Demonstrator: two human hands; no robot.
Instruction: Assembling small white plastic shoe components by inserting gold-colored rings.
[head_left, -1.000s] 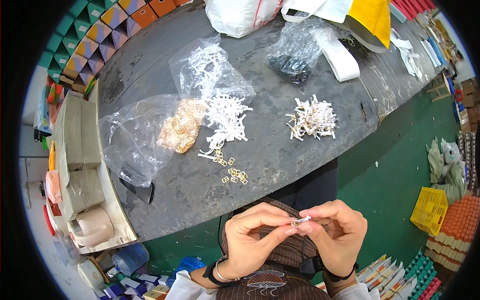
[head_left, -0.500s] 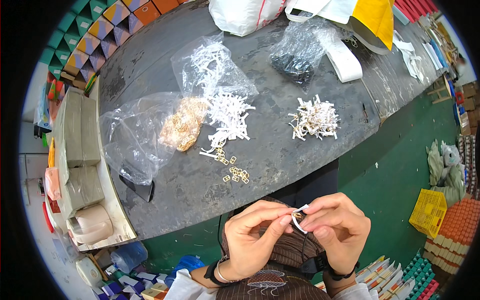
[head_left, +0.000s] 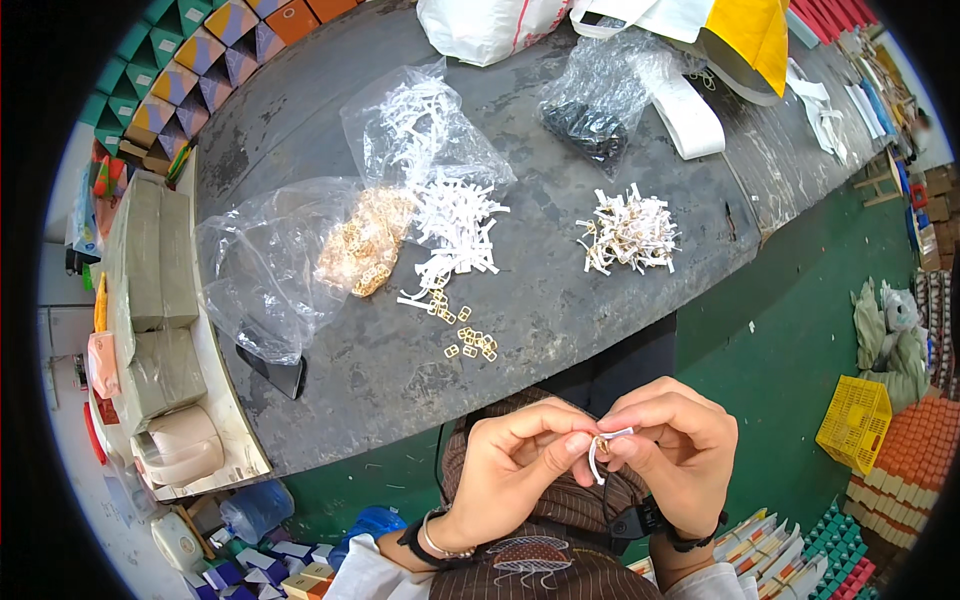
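Both hands pinching a white ribbon strip with a gold slide buckle, over the lap

Left hand (head_left: 520, 472) is sitting at 9 o'clock of the piece, right hand (head_left: 682, 455) at 3 o'clock; both are gripping the white ribbon strip (head_left: 595, 469) between thumb and fingertips; the gold slide buckle (head_left: 603, 446) is showing in the gap between them; fingertips are hiding its contact points, so can't tell which hand is bearing on the buckle; one strip end is pointing to 2 o'clock, the other is hanging toward 6; all of it is sitting in front of the striped brown apron (head_left: 592, 540), off the near edge of the dark worktable (head_left: 540, 300).

On the table, clocked from the hands: heap of white strips with gold pieces (head_left: 630, 232) is lying at 12; loose gold buckles (head_left: 470, 341) are scattering at 10; clear bag of gold buckles (head_left: 365, 245) is lying farther out at 10; pile of plain white strips (head_left: 455, 225) is spilling at 11 from a clear bag (head_left: 485, 155); black phone (head_left: 285, 378) is lying between 9 and 10, partly under plastic.
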